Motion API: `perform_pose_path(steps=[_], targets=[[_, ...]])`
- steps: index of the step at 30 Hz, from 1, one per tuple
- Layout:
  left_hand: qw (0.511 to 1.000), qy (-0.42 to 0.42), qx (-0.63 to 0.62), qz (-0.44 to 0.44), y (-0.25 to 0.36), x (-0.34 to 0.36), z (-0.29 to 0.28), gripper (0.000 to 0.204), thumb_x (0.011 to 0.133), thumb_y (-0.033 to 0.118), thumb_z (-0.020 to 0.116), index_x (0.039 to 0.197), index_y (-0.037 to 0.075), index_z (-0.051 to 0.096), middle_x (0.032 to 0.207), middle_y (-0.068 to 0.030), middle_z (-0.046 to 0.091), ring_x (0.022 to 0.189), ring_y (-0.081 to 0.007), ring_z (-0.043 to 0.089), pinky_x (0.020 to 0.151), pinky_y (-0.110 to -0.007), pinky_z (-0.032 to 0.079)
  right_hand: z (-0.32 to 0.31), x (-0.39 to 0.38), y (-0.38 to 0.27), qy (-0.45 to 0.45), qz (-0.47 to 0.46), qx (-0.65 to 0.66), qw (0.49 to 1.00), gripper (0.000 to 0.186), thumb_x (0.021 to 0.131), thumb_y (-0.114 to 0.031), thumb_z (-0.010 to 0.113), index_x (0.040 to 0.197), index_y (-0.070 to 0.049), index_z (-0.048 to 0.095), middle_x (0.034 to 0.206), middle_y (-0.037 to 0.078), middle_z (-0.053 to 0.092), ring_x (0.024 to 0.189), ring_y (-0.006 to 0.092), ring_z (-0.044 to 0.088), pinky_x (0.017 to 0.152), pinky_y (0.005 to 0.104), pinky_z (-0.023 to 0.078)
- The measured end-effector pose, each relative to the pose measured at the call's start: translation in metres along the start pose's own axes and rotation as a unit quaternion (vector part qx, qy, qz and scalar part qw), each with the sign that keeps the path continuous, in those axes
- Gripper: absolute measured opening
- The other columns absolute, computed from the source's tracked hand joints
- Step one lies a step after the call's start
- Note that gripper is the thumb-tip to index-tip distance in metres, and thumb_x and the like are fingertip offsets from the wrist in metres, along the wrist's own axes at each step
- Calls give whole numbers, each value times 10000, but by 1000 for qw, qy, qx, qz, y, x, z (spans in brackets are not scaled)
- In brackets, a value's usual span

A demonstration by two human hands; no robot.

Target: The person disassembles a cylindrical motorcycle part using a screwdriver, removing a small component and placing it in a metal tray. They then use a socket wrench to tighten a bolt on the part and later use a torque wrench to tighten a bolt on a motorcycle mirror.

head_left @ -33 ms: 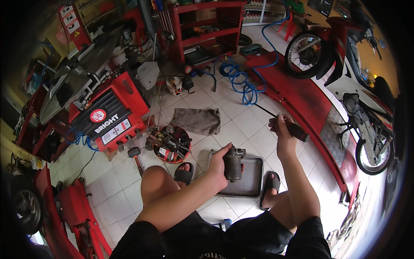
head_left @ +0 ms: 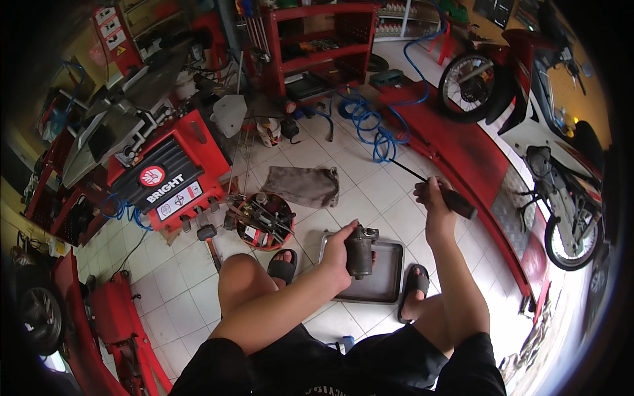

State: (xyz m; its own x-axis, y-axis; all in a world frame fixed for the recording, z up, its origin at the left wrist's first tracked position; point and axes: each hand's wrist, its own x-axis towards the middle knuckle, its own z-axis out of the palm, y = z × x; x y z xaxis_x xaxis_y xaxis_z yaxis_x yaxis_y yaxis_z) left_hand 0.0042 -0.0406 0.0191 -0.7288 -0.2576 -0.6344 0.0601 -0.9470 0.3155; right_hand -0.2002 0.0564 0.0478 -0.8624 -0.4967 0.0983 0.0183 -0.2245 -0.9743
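Observation:
My left hand (head_left: 338,256) is wrapped round a dark metal cylinder with a fitting at its top, which looks like a starter motor (head_left: 360,256). The motor is held upright above a shallow grey metal tray (head_left: 384,288) on the floor between my feet. Off to the right, my right hand (head_left: 436,204) grips a screwdriver (head_left: 458,203) by its thick dark handle. The long thin shaft points up and left, away from the motor. The tool and the motor are apart. Part of the tray is hidden behind my left hand and the motor.
A round tub of tools (head_left: 277,241) and a hammer (head_left: 209,236) lie left of the tray. Beyond is a dirty grey cloth (head_left: 302,186). A red tyre machine (head_left: 198,155) stands left; a red ramp (head_left: 456,148), coiled blue hose (head_left: 370,125) and motorcycle (head_left: 528,119) are right.
Both hands keep their grips on the motor and the screwdriver. The view has shifted very slightly; nothing else has visibly moved.

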Motion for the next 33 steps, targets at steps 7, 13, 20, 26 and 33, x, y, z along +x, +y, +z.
perform_pose_path(steps=[7, 13, 20, 26, 33], targets=[[999, 20, 24, -16, -6, 5, 11, 326, 962, 424, 626, 940, 99, 648, 813, -92, 680, 670, -309, 670, 624, -444, 569, -26, -12, -35, -9, -366, -271, 890, 99, 974, -65, 626, 1032, 13, 609, 970, 119, 679, 870, 160, 620, 827, 284, 480], [999, 39, 34, -17, -22, 17, 11, 359, 958, 430, 626, 968, 73, 660, 841, -104, 691, 689, -310, 673, 647, -452, 579, -34, -12, -6, -18, -125, -184, 975, 318, 1004, -325, 652, 1063, -13, 647, 906, 91, 711, 825, 135, 643, 759, 284, 494], [999, 25, 42, -15, -35, 28, 29, 388, 979, 433, 564, 990, 62, 677, 882, -125, 701, 736, -323, 657, 688, -464, 568, -56, -14, -44, 45, -331, -200, 921, 217, 1007, -210, 631, 1090, -11, 626, 931, 104, 687, 800, 155, 617, 765, 284, 490], [996, 78, 43, -2, -41, 37, 27, 388, 962, 463, 591, 1009, 89, 683, 864, -113, 690, 709, -316, 660, 678, -454, 559, -53, -3, -26, 62, -115, -49, 990, 338, 1008, -334, 650, 1097, -10, 618, 964, 102, 691, 842, 152, 625, 762, 300, 509], [997, 65, 44, 5, -42, 39, 20, 394, 972, 446, 578, 1019, 66, 675, 893, -124, 690, 729, -321, 653, 689, -454, 557, -61, -8, -38, 57, -157, -40, 985, 343, 1008, -326, 648, 1117, -3, 605, 974, 106, 692, 847, 156, 632, 764, 309, 517]])
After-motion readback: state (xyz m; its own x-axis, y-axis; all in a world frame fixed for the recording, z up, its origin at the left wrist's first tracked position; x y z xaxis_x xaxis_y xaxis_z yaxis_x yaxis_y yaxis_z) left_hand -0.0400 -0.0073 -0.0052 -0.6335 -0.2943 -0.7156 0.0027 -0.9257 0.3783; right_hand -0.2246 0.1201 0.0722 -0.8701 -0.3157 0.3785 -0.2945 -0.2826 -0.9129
